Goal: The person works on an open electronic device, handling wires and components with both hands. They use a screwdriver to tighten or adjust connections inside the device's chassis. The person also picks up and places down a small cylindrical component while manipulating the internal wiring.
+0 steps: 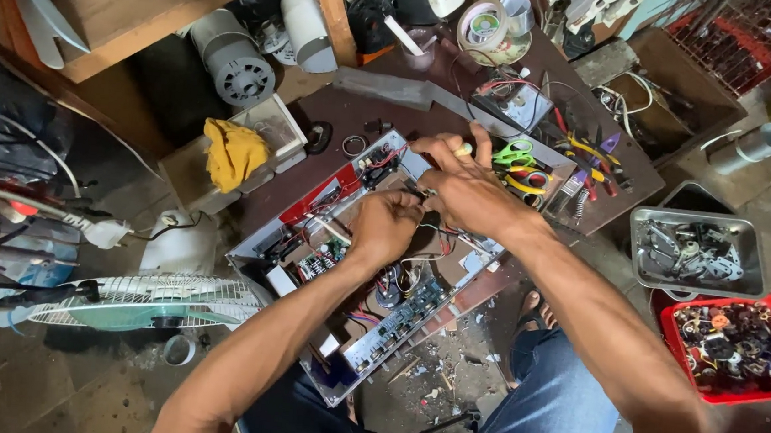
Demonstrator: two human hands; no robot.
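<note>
**Both hands deep in an opened amplifier chassis**

The open metal chassis (326, 267) lies slantwise across the dark worktop (357, 118), its near end jutting past the worktop edge over the person's lap. Left hand (383, 227) and right hand (465, 191) meet above its middle, each grip pinched on a small part (425, 197) among the wires; what it is I cannot tell. Scissors (511, 153) and pliers crowd the right edge, a yellow rag (233, 151) the left, leaving little free room
</note>
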